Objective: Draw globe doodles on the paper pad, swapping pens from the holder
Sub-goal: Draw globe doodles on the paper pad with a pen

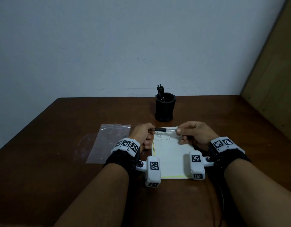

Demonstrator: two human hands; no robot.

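Note:
A white paper pad [171, 159] with a yellow edge lies on the brown table, with small globe doodles [168, 138] drawn along its top. Both hands hold one pen [166, 130] level over the pad's far edge. My left hand [144, 136] pinches the pen's black capped end. My right hand [193, 133] grips its clear barrel end. A black pen holder [164, 109] stands just beyond the pad, with dark pens [160, 92] sticking out of it.
A clear plastic zip bag [107, 141] lies flat left of the pad. A pale wall rises behind the table and a tan board [276, 79] stands at the right. Tracker bands with marker blocks sit on both wrists.

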